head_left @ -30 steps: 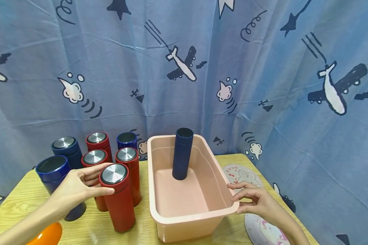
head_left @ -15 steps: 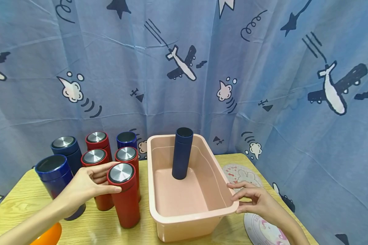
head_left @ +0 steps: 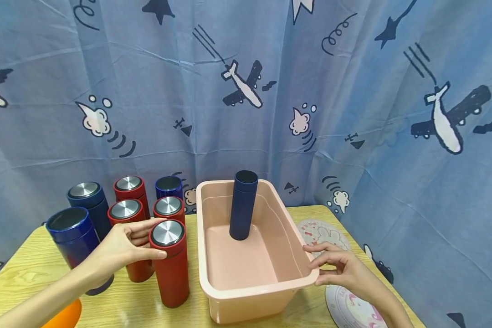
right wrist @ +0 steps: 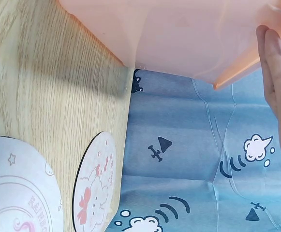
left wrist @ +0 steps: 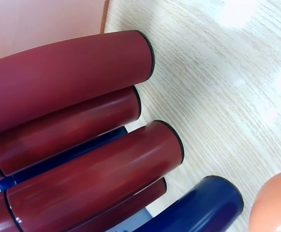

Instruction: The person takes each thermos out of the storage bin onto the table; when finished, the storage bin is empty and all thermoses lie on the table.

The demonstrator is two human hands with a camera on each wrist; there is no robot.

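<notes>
In the head view my left hand (head_left: 120,246) grips a red thermos (head_left: 172,273) near its silver-topped lid, thumb in front and fingers behind. The thermos stands nearly upright at the left of a pink plastic tub (head_left: 266,289); whether its base touches the table I cannot tell. Its red body (left wrist: 72,75) spans the upper left wrist view. My right hand (head_left: 342,264) holds the tub's rim at the near right corner, fingers on the rim, thumb lower. Inside the tub a dark blue thermos (head_left: 243,207) stands upright toward the back.
Behind my left hand stand several red and blue thermoses, among them a glossy blue one (head_left: 71,232) at the left. An orange rounded object (head_left: 67,314) sits near the front edge. Round printed mats (head_left: 354,305) lie right of the tub. A blue curtain (head_left: 246,136) hangs behind.
My left hand has carried the red thermos to the right, closer to the tub, and it now covers more of the red one behind. My right hand stays on the rim.
</notes>
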